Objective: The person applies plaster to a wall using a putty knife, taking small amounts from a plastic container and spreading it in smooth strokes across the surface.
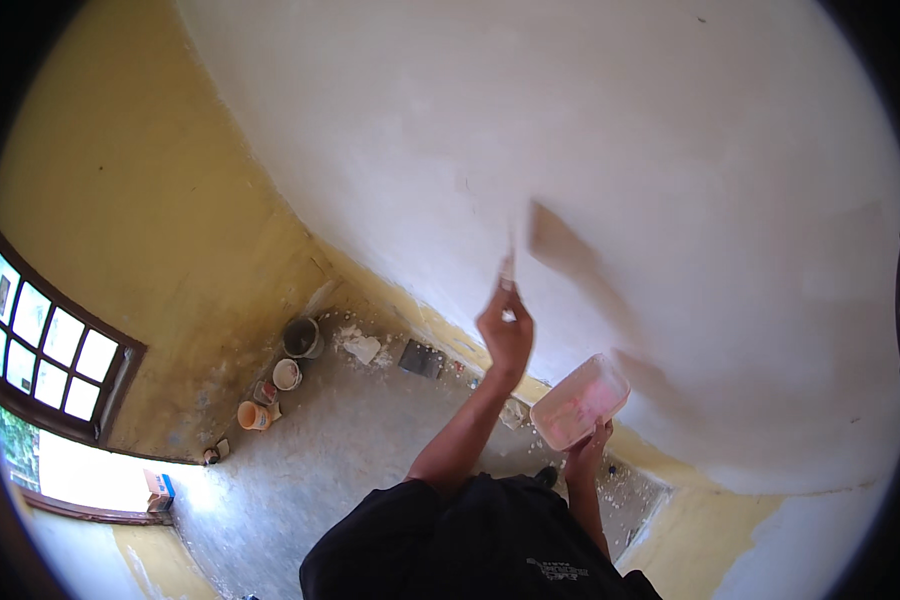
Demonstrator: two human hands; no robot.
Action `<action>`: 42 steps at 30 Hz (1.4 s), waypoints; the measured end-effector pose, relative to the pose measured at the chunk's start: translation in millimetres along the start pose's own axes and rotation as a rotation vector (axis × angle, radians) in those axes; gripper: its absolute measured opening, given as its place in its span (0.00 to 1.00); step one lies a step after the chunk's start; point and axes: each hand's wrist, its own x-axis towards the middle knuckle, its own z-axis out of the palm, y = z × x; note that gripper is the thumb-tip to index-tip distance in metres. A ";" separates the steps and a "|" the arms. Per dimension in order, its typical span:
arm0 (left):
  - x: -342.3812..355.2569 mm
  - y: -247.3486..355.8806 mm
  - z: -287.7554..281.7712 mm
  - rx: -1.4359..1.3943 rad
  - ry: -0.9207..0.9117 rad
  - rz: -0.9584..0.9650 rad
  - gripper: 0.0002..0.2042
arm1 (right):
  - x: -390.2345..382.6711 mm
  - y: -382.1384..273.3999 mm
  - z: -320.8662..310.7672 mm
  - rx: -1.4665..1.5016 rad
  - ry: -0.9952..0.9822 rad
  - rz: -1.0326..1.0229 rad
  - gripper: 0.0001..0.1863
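1. Across twelve to three o'clock stretches the white wall point(730, 180); the dark shadow point(562, 242) on it could hide uneven patches.
2. Toward seven o'clock spreads the gray floor point(320, 440); pale debris point(363, 347) at eight might trip you if you step there unseeing.
3. Near four o'clock, your right hand point(587, 452) holds the pinkish tub point(582, 400) from beneath; a slackening grip could tip it.
4. Closer in, also at four, your left hand point(508, 340) pinches a slim, blurred tool point(508, 268); that narrow fingertip hold may let it twist.
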 end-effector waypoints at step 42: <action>-0.5 -108.9 -2.6 0.184 0.169 -0.226 0.11 | 2.8 -5.3 0.6 0.292 -0.006 0.141 0.29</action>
